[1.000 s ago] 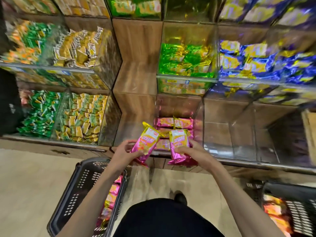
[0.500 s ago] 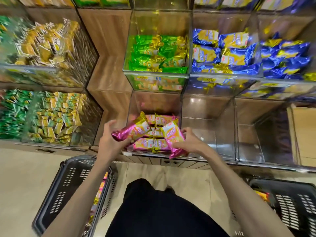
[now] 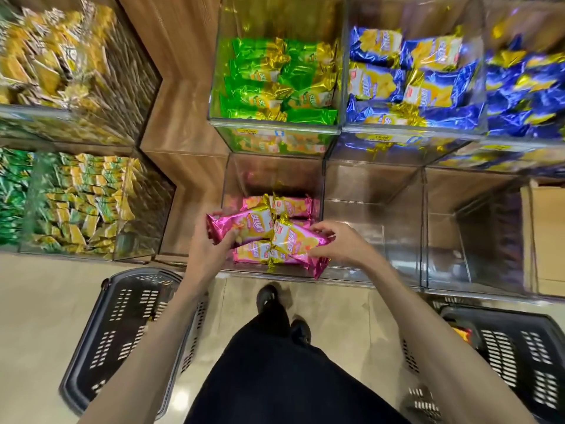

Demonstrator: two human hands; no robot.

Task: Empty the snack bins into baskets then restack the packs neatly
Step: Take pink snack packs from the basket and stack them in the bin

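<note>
Black basket (image 3: 91, 347) on floor, far left; left hand (image 3: 211, 249) curled round one pink pack (image 3: 241, 229) above clear bin (image 3: 275, 175); second pink pack (image 3: 295, 240) pinched by right hand (image 3: 342, 243); restacking, seemingly; next, laying both flat, squared to rows beneath.

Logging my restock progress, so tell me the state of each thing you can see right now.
left hand: grips the left pink pack above the bin
right hand: grips the right pink pack
pink-pack bin: partly filled
neighbouring clear bin: empty
green-pack bin: partly full
blue-pack bin: partly full
left basket: on the floor, contents unseen
right basket: on the floor, something orange inside
</note>
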